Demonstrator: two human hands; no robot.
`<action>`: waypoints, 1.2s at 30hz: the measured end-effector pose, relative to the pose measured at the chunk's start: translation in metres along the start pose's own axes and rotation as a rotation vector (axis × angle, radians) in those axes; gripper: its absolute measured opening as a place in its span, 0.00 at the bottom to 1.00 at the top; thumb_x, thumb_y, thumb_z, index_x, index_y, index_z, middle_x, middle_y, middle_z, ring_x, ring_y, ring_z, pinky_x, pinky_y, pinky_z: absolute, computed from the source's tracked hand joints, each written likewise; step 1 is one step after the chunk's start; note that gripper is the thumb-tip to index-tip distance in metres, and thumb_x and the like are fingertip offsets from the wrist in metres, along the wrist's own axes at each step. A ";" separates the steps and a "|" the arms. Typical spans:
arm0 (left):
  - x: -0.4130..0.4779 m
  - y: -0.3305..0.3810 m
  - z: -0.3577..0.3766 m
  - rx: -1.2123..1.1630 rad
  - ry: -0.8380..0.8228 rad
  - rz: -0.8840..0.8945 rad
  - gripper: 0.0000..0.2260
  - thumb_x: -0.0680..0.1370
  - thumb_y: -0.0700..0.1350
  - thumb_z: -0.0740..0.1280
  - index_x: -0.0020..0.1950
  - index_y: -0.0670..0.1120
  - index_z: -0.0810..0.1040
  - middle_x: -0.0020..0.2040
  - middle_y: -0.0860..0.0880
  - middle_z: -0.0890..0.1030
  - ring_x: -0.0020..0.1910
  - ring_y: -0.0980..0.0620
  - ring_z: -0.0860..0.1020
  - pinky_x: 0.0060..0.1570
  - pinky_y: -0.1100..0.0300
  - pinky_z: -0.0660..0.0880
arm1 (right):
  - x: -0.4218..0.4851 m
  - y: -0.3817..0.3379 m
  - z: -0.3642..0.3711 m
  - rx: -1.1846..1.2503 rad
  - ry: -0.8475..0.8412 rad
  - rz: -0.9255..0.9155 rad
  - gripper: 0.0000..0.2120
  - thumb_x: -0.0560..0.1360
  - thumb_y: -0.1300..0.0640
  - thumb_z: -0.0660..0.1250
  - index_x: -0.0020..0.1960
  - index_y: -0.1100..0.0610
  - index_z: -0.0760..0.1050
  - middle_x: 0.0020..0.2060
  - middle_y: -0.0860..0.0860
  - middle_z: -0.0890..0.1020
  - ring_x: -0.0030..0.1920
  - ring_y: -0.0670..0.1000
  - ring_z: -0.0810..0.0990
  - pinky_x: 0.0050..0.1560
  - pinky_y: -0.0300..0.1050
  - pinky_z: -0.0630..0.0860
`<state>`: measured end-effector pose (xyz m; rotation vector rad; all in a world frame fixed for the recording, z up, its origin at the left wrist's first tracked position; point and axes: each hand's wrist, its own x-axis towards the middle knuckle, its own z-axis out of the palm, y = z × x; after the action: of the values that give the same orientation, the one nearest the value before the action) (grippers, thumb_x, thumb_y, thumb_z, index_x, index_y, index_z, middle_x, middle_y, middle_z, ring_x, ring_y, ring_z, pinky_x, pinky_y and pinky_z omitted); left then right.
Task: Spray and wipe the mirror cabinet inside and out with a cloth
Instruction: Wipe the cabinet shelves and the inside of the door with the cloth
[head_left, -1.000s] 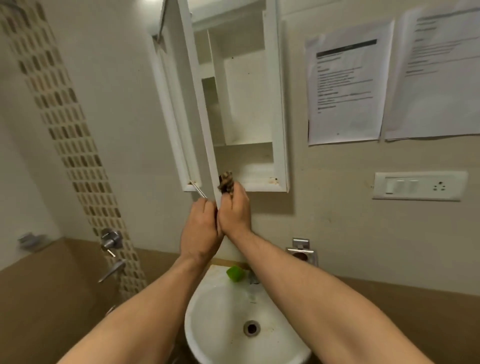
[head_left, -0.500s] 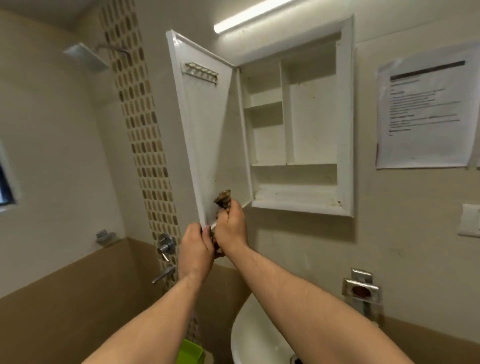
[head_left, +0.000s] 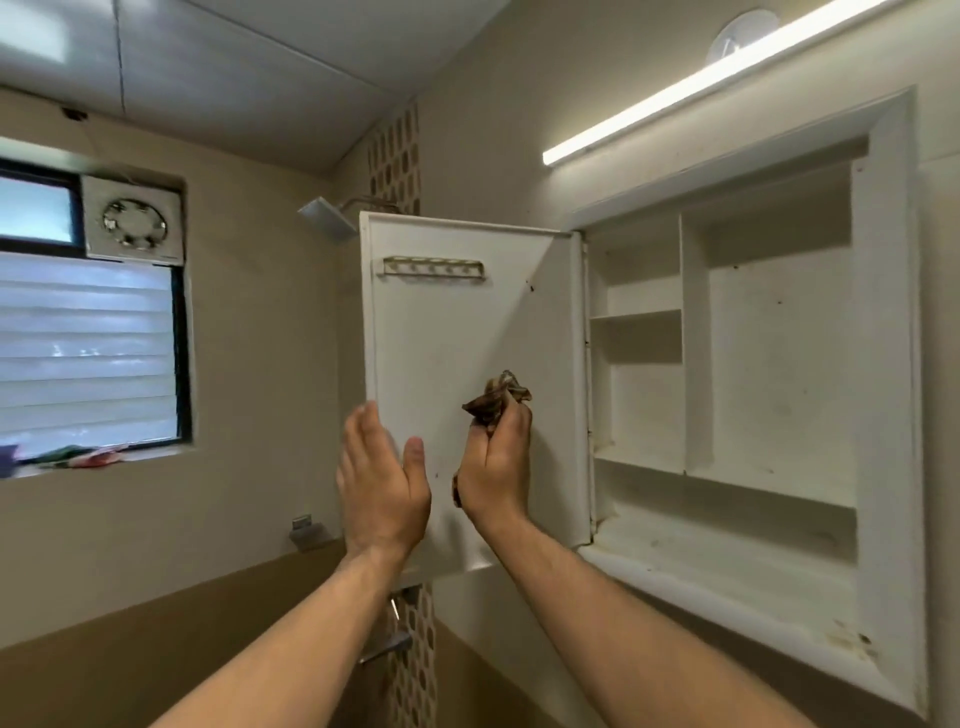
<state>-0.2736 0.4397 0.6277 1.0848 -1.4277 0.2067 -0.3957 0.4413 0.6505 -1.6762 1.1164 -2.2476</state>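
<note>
Door (head_left: 447, 332) of the mirror cabinet (head_left: 883, 364) hangs open left; spread left hand (head_left: 382, 483) steadies its edge, right hand (head_left: 496, 467) pinches the cloth (head_left: 493, 397) against it. Hard wiping could swing the door and strain hinges.

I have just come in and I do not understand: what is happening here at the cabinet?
A person is cleaning a white mirror cabinet on a bathroom wall. Its door is swung wide open, and the shelves inside are empty and spotted with dirt. The right hand holds a crumpled brown cloth against the door's inner face. The left hand is open, at the door's free edge. No spray bottle is visible.
</note>
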 end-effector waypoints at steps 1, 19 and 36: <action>0.008 0.002 0.001 0.020 0.021 0.010 0.31 0.83 0.60 0.52 0.81 0.45 0.54 0.80 0.44 0.58 0.77 0.40 0.61 0.73 0.38 0.64 | 0.006 0.000 -0.002 0.009 -0.009 -0.027 0.19 0.81 0.56 0.58 0.70 0.55 0.72 0.65 0.46 0.72 0.65 0.46 0.73 0.69 0.44 0.72; 0.025 0.119 0.118 0.370 -0.152 0.710 0.35 0.81 0.62 0.58 0.83 0.47 0.56 0.82 0.44 0.59 0.83 0.42 0.52 0.77 0.34 0.54 | 0.088 -0.011 -0.125 -0.485 -0.057 -0.275 0.31 0.78 0.51 0.53 0.81 0.54 0.59 0.78 0.51 0.63 0.72 0.49 0.68 0.73 0.50 0.71; 0.030 0.354 0.120 -0.598 -0.067 0.741 0.19 0.82 0.51 0.62 0.72 0.49 0.71 0.71 0.50 0.72 0.74 0.53 0.66 0.75 0.55 0.62 | 0.237 -0.167 -0.305 -0.718 0.311 -0.205 0.22 0.86 0.52 0.54 0.80 0.48 0.61 0.76 0.52 0.67 0.62 0.49 0.73 0.59 0.44 0.72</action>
<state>-0.5960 0.5321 0.7948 0.0508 -1.7500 0.2442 -0.6971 0.5890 0.9033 -1.7405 2.1129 -2.4626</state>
